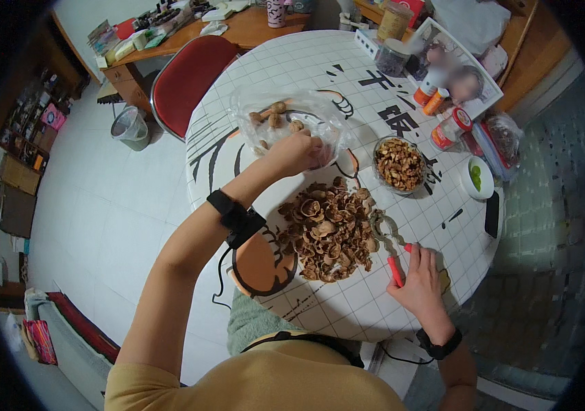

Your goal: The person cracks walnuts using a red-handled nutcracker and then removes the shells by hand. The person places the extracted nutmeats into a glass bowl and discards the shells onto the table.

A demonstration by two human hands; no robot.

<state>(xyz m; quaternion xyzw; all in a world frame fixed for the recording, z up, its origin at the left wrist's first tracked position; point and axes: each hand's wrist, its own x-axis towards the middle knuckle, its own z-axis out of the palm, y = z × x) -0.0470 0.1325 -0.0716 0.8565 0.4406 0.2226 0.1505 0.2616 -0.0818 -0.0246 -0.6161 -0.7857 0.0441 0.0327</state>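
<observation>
My left hand (297, 150) reaches into a clear plastic bag (336, 115) that holds several whole walnuts (275, 120). Its fingertips are hidden by the hand's back and the plastic, so a grip on anything cannot be made out. With my right hand (421, 282) I hold a metal walnut cracker (387, 239) by its red handles, which are spread apart, its jaws resting by the shells. A broad heap of cracked walnut shells (331, 231) lies between my hands. Beyond the cracker stands a clear bowl (376, 177) filled with walnut kernels (400, 164).
A white bowl (483, 192) with something green, a dark flat object (492, 215) and a red-lidded jar (451, 128) line the right of the round table (292, 54). A red chair (189, 82) stands at the far left edge, near a waste bin (132, 134).
</observation>
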